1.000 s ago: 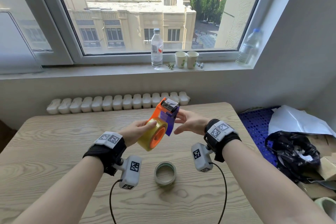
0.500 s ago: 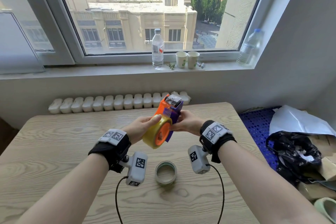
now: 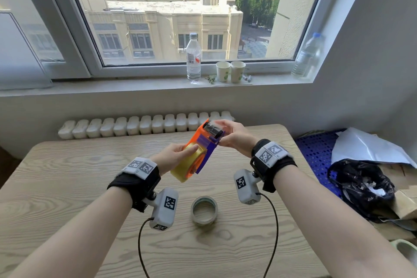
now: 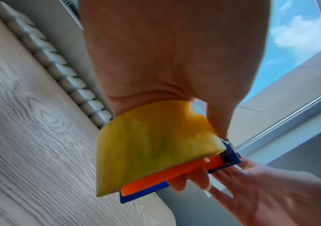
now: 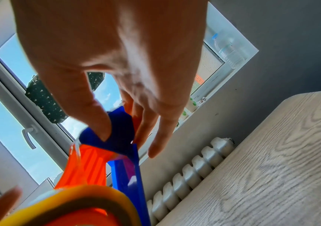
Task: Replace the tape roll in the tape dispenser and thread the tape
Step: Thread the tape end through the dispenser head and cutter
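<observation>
An orange and blue tape dispenser (image 3: pixel 206 142) is held in the air above the table, tilted away from me, with a yellow tape roll (image 3: pixel 187 166) mounted on its near end. My left hand (image 3: pixel 174 156) grips the roll (image 4: pixel 151 146), thumb on its top and fingers under the dispenser (image 4: pixel 175 175). My right hand (image 3: pixel 232 135) pinches the dispenser's far head (image 5: pixel 117 133) by the black roller, thumb on the blue side plate and fingers over the top. An empty tape core (image 3: pixel 204 210) lies on the table below the hands.
The wooden table (image 3: pixel 67 187) runs to a white radiator (image 3: pixel 144 125) and a windowsill with a water bottle (image 3: pixel 193 58) and two paper cups (image 3: pixel 230 71). On the right stand a blue crate (image 3: pixel 316 156), a black bag (image 3: pixel 361 185) and white paper.
Both hands have lifted the dispenser slightly and tilted it away. My right hand went from open beside it to pinching its far head near the roller. The left hand keeps hold of the roll.
</observation>
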### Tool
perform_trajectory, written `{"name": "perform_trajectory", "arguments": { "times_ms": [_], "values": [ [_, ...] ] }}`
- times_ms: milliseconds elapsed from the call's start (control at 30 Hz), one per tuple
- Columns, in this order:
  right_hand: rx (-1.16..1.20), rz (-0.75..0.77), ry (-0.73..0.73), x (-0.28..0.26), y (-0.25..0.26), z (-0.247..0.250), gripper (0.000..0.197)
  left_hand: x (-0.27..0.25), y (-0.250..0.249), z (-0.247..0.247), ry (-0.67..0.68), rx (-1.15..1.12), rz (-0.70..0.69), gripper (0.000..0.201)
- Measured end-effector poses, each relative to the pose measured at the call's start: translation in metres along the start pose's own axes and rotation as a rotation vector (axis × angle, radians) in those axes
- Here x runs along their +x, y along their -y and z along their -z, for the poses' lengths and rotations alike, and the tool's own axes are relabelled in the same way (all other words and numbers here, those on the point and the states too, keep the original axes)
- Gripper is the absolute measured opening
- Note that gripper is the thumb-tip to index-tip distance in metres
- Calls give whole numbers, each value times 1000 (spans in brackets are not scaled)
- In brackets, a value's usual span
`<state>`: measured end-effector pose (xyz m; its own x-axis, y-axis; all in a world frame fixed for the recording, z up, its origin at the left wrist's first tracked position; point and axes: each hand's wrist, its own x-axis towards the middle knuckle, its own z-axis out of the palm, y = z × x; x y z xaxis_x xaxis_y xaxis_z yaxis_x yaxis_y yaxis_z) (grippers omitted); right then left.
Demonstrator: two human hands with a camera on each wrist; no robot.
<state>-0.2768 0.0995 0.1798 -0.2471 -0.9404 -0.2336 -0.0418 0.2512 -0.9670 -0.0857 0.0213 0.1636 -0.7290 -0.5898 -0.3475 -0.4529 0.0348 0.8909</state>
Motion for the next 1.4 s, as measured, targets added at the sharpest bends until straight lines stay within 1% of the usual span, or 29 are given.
{"name": "perform_trajectory", "arguments": {
  "times_ms": [67, 133, 200, 300, 367, 467, 533, 600, 666, 700, 733, 766, 833, 900, 933, 1000, 1100, 1200, 1266, 1366, 1400],
  "values": [
    [-6, -44, 82, -3, -1, 1, 55, 0, 0, -1, 17, -146, 4, 37],
    [-45, -116, 206, -8, -3, 1, 48, -2, -3, -1, 10, -308, 15, 43],
    [-107, -146, 268, -11, -6, -3, 41, -2, -7, 0, 43, -412, 29, 48],
    [-135, -126, 222, -11, -9, -11, 33, -5, -12, 1, 106, -491, 36, 47],
    [-182, -99, 167, -10, -9, -16, 27, -4, -14, 0, 95, -518, 40, 46],
    [-270, -73, 42, -7, -9, -19, 21, -3, -19, -3, 62, -508, 45, 51],
    [-313, -66, -5, -6, -8, -20, 17, -1, -22, -3, 0, -472, 37, 49],
    [-372, -58, -45, -4, -8, -20, 11, 2, -26, 0, -162, -438, -5, 37],
    [-439, -54, -119, 0, -11, -19, 11, 6, -28, 8, -373, -353, -100, 31],
    [-478, -53, -168, 2, -11, -19, 11, 5, -29, 11, -431, -305, -151, 29],
    [-518, -48, -217, 3, -11, -20, 9, 4, -31, 14, -442, -278, -191, 25],
    [-556, -43, -260, 3, -10, -21, 7, 2, -34, 14, -406, -284, -203, 22],
    [-613, -41, -310, 3, -9, -25, 6, -1, -39, 11, -254, -348, -161, 25],
    [-638, -35, -323, 4, -8, -29, 9, 0, -43, 5, -109, -377, -63, 28],
    [-643, -25, -324, 5, -7, -32, 11, 1, -43, 3, -61, -368, -17, 28],
    [-622, -20, -321, 6, -7, -35, 18, 4, -44, -4, -13, -346, 46, 23],
    [-567, -12, -270, 5, -5, -41, 25, 7, -42, -10, -30, -302, 97, 24],
    [-482, 16, -156, 1, -3, -47, 28, 7, -39, -13, -47, -351, 79, 29],
    [-416, 31, -78, -3, 0, -50, 36, 8, -38, -12, -92, -364, 51, 34],
    [-328, 69, 22, -9, 5, -53, 42, 11, -34, -7, -221, -332, 74, 48],
    [-308, 84, 47, -10, 6, -52, 44, 11, -33, -5, -256, -329, 80, 50]
  ]
}}
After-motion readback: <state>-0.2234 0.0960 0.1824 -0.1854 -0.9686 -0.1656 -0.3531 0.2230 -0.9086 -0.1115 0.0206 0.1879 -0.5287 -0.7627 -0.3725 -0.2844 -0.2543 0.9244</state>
